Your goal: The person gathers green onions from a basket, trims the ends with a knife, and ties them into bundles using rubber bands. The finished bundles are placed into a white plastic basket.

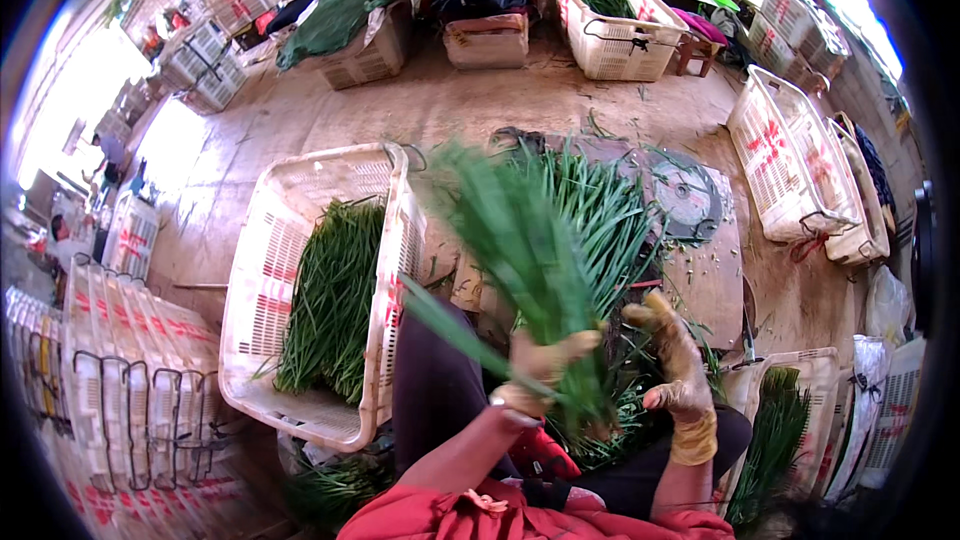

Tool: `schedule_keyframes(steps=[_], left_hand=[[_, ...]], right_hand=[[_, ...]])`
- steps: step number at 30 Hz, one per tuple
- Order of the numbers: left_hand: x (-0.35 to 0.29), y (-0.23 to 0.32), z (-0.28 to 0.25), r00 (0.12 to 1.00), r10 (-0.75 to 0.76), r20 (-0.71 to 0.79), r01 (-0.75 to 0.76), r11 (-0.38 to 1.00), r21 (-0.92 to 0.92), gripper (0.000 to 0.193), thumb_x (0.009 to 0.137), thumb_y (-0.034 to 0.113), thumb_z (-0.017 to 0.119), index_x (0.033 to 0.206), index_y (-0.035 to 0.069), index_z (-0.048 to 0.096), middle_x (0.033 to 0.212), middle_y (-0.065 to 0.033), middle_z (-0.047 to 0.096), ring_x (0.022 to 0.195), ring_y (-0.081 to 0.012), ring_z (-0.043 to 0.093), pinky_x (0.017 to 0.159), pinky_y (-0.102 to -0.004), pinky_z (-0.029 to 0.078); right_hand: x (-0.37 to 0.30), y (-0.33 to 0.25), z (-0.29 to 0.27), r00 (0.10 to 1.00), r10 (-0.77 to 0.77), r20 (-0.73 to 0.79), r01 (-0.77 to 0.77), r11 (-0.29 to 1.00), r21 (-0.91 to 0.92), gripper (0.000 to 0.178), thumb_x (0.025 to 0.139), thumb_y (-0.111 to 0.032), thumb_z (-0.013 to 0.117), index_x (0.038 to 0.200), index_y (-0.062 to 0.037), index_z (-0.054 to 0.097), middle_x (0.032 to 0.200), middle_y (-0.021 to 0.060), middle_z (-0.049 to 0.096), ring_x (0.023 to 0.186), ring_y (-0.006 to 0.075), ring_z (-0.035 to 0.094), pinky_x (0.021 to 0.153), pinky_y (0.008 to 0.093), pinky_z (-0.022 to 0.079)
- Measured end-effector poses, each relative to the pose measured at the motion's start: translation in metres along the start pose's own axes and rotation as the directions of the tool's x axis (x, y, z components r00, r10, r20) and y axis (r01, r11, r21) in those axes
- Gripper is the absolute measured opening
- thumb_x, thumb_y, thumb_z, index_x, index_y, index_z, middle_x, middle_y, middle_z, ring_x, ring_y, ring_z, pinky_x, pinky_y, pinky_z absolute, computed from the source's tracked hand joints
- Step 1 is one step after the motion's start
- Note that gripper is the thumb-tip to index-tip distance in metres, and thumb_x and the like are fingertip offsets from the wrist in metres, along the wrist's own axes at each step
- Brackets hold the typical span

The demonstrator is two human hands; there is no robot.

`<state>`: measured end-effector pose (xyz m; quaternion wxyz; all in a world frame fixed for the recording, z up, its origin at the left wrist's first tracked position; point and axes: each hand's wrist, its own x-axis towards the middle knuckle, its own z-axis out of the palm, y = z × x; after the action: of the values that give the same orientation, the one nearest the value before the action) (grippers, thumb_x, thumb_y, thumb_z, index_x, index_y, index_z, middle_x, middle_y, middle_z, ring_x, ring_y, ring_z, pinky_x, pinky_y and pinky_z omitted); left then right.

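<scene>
My left hand (548,368), in a worn yellowish glove, is closed around the lower part of a bunch of chives (515,245). The long green leaves fan upward, blurred at the tips; a few stick out to the left. Just right of the bunch, my right hand (682,365), in a similar glove, is raised with its fingers apart and nothing in it. Beyond the bunch, a pile of loose chives (610,215) lies on a low board. Cut bits (615,450) are scattered between my legs.
At my left stands a white plastic crate (392,350) part-filled with chives (335,290). A round scale plate (687,195) is right of the pile. Another crate (822,380) with chives sits at lower right. Stacked crates (120,380) stand far left; more crates (620,50) stand across the floor.
</scene>
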<state>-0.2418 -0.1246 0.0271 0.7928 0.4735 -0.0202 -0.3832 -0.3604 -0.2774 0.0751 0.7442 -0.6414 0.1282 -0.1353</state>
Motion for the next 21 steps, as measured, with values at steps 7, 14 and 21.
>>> schedule_keyframes(steps=[7,14,21], left_hand=[[0.055,-0.063,0.119,0.545,0.752,0.37,-0.749,0.238,0.619,0.06,0.071,0.008,0.067,0.128,-0.001,0.047,0.111,-0.0207,0.059,0.104,-0.0399,0.056,0.089,-0.0448,0.041],[0.112,-0.029,0.105,0.645,0.175,0.744,-0.637,0.661,0.397,0.107,0.057,0.009,0.085,0.148,0.006,0.029,0.144,-0.0081,0.041,0.136,-0.0245,0.035,0.113,-0.035,0.026],[0.121,-0.097,0.13,0.727,0.424,0.54,-0.652,0.674,0.348,0.081,0.064,0.034,0.081,0.134,0.008,0.049,0.129,-0.013,0.054,0.115,-0.0326,0.052,0.097,-0.047,0.037]], right_hand=[[0.031,-0.021,-0.036,0.853,-0.259,-0.454,0.148,0.953,-0.265,0.061,0.069,-0.011,0.085,0.122,-0.0018,0.056,0.118,0.0064,0.06,0.106,0.0181,0.056,0.094,0.0322,0.045],[0.043,0.071,-0.129,0.792,-0.39,-0.469,0.331,0.921,-0.208,0.064,0.071,-0.01,0.085,0.128,-0.0023,0.055,0.122,0.009,0.061,0.106,0.0186,0.059,0.093,0.0333,0.048],[0.064,0.001,-0.1,0.903,-0.389,-0.183,0.388,0.921,-0.038,0.106,0.064,-0.01,0.089,0.148,-0.0023,0.023,0.139,0.0098,0.046,0.123,0.0201,0.047,0.107,0.0351,0.038]])
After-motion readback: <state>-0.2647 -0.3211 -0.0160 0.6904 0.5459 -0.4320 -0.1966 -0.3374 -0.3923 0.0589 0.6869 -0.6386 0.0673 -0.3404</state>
